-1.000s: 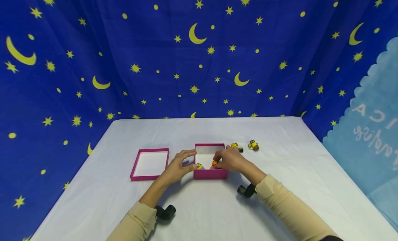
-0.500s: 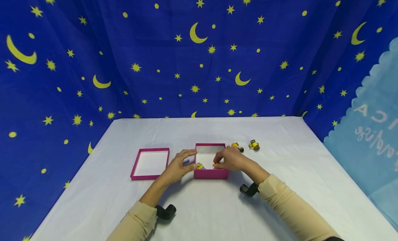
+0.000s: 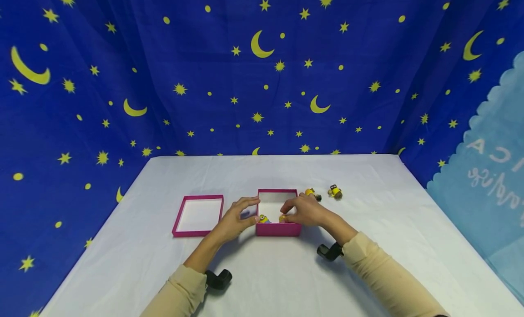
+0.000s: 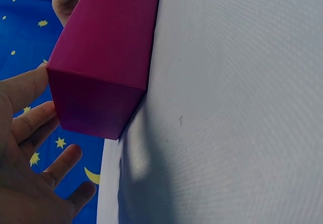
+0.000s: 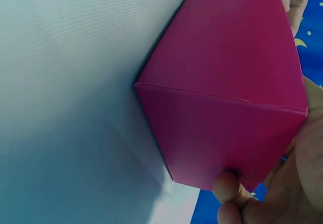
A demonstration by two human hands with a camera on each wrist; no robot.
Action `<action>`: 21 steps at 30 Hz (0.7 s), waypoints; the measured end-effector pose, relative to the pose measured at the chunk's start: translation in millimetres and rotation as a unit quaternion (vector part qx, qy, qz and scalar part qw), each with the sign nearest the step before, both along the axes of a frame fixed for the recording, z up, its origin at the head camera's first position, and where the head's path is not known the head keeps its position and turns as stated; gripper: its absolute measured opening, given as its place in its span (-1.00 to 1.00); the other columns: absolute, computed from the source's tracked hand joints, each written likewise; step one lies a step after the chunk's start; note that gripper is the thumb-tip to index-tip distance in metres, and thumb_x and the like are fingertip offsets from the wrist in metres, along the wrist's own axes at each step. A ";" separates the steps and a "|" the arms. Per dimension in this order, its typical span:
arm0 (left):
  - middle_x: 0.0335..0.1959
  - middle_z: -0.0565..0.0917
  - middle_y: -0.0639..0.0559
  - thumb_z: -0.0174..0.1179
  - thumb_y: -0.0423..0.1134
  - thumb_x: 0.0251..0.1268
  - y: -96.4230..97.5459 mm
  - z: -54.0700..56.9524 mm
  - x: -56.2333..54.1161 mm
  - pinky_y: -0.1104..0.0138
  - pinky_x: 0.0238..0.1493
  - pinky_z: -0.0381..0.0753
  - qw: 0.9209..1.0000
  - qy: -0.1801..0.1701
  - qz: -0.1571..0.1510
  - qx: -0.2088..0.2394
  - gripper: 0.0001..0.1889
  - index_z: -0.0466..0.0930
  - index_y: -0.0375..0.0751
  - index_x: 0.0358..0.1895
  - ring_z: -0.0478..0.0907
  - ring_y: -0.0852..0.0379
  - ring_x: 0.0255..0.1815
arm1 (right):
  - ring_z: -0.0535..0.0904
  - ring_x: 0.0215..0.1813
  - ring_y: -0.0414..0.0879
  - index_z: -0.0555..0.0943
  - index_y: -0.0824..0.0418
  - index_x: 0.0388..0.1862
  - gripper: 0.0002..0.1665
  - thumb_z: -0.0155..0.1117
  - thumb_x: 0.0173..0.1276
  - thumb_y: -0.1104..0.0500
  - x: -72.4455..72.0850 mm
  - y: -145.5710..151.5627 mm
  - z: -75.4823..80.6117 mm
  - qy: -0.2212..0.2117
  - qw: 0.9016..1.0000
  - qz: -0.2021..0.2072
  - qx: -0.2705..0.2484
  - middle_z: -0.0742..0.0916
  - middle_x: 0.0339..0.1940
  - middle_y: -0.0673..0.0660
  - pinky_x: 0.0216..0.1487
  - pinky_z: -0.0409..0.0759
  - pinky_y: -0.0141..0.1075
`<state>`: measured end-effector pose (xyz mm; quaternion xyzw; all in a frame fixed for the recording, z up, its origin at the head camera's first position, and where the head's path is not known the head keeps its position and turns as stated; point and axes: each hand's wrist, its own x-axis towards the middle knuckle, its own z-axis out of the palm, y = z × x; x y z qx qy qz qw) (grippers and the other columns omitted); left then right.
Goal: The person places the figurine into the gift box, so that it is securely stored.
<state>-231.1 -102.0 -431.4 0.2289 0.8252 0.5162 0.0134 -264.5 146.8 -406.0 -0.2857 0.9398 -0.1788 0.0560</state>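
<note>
In the head view an open magenta box (image 3: 278, 229) with a white inside stands on the white-covered table. A yellow minion figure (image 3: 264, 218) sits in its near left corner. My left hand (image 3: 234, 221) rests against the box's left side, thumb and fingertips touching it and fingers spread. Over the right wall reaches my right hand (image 3: 306, 210). Its thumb and index finger hold a small toy figure (image 3: 282, 218), yellow and pinkish, low inside the near right part. Fingers partly hide that figure. Both wrist views show only the box's outer walls, with the left hand (image 4: 35, 133) and right hand (image 5: 282, 183) beside them.
A magenta lid (image 3: 198, 216) lies to the left with its white inside up. Two more minion figures, one (image 3: 313, 194) just behind the right hand and another (image 3: 335, 192) farther right, lie on the table (image 3: 262, 280). A blue star-patterned cloth (image 3: 204, 80) hangs behind.
My right hand has shifted slightly right with the toy figure inside the box, and its index finger now sits a little higher. The left hand and the box have stayed in place.
</note>
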 end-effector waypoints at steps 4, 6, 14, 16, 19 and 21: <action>0.33 0.40 -0.11 0.25 -0.34 0.18 2.3 -0.3 -0.2 -0.17 0.38 0.06 1.000 -0.001 0.007 -0.001 -0.47 0.42 -0.28 0.26 0.13 -0.16 0.44 | 0.53 -0.06 -0.06 0.72 0.04 -0.15 -0.65 0.39 0.13 -0.08 1.8 0.6 -0.6 -0.008 1.000 -0.021 -0.016 0.76 -0.15 -0.10 -0.01 0.34 -0.13; 0.33 0.39 -0.14 0.23 -0.38 0.19 3.7 -0.4 -0.2 -0.18 0.37 0.07 1.000 -0.003 0.011 -0.007 -0.48 0.40 -0.32 0.26 0.12 -0.19 0.43 | 0.50 -0.07 -0.04 0.71 0.05 -0.12 -0.62 0.39 0.13 -0.10 2.4 1.6 -1.0 -0.011 0.999 -0.034 -0.030 0.76 -0.13 -0.09 -0.04 0.33 -0.14; 0.34 0.39 -0.09 0.24 -0.34 0.19 2.4 0.7 0.9 -0.17 0.38 0.08 1.000 -0.002 0.010 -0.011 -0.47 0.41 -0.27 0.26 0.13 -0.15 0.43 | 0.40 -0.16 -0.05 0.67 0.11 -0.03 -0.52 0.43 0.09 -0.08 5.5 9.6 1.5 -0.013 0.992 -0.059 -0.107 0.74 -0.13 0.02 -0.14 0.15 -0.22; 0.34 0.40 -0.07 0.25 -0.32 0.19 1.8 1.6 1.7 -0.16 0.38 0.08 1.000 -0.003 0.009 -0.012 -0.47 0.42 -0.24 0.27 0.13 -0.14 0.43 | 0.40 -0.14 -0.03 0.66 0.11 -0.02 -0.52 0.43 0.10 -0.05 6.5 12.5 3.5 -0.012 0.989 -0.065 -0.130 0.72 -0.14 0.06 -0.17 0.16 -0.23; 0.34 0.39 -0.11 0.24 -0.34 0.19 2.4 5.7 4.3 -0.18 0.38 0.08 1.000 -0.008 0.009 -0.013 -0.47 0.40 -0.28 0.27 0.13 -0.17 0.43 | 0.43 -0.10 0.02 0.66 0.07 -0.03 -0.56 0.42 0.11 -0.03 8.2 17.0 7.2 0.002 0.985 -0.069 -0.155 0.70 -0.13 0.10 -0.16 0.17 -0.24; 0.35 0.37 -0.16 0.23 -0.37 0.20 3.4 9.3 6.3 -0.19 0.37 0.07 1.000 -0.011 0.007 -0.012 -0.47 0.39 -0.33 0.27 0.11 -0.21 0.43 | 0.43 -0.09 0.05 0.66 0.04 -0.03 -0.58 0.42 0.11 -0.03 8.6 20.1 8.9 0.006 0.982 -0.074 -0.171 0.69 -0.13 0.12 -0.15 0.18 -0.25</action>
